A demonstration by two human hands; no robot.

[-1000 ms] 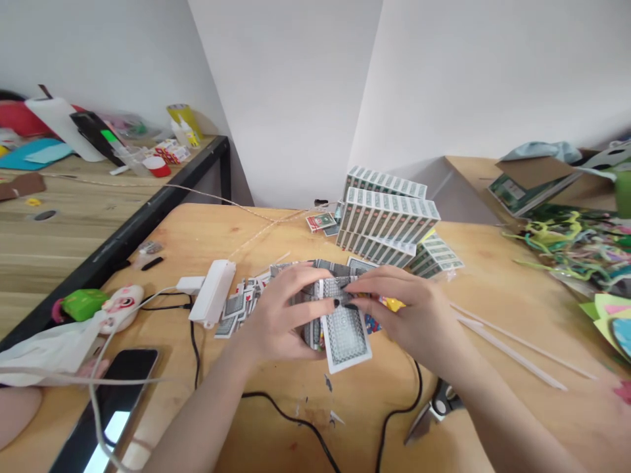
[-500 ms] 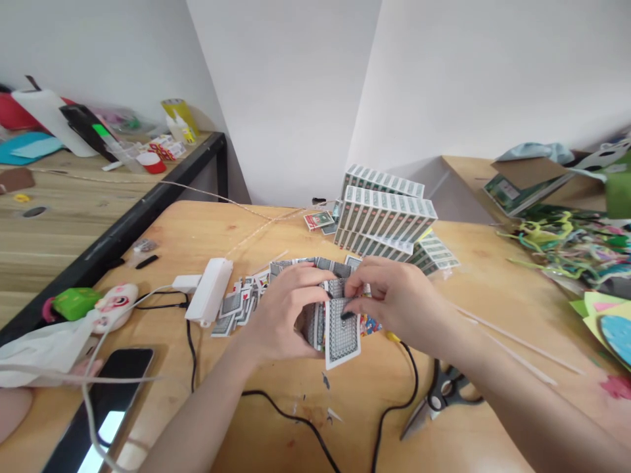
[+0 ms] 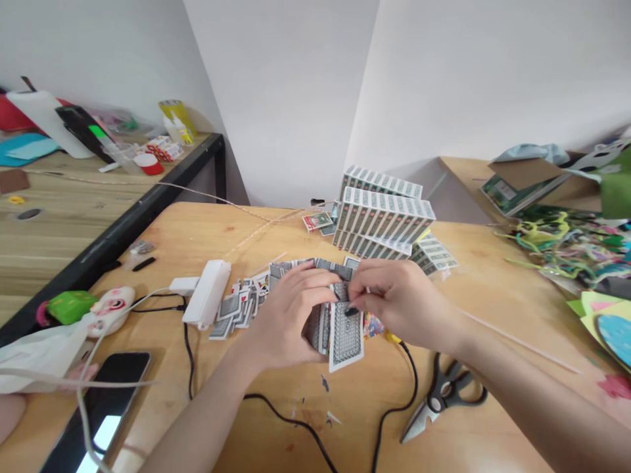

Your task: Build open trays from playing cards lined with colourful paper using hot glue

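- Left hand [image 3: 286, 318] held the card bundle [image 3: 318, 328], short of the table's [image 3: 202, 230] far edge.
- Right hand [image 3: 394, 299] pinched the front card [image 3: 346, 338], which hung straighter than a second ago; alignment seemed unfinished.

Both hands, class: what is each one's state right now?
Left hand: curled around the playing-card structure, holding it.
Right hand: closed, pinching a gray-backed playing card near its upper edge.

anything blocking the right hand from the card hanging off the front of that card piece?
Nothing visible. The right hand has its thumb on the card. The left hand holds the card piece from the side; the scissors lie apart on the table.
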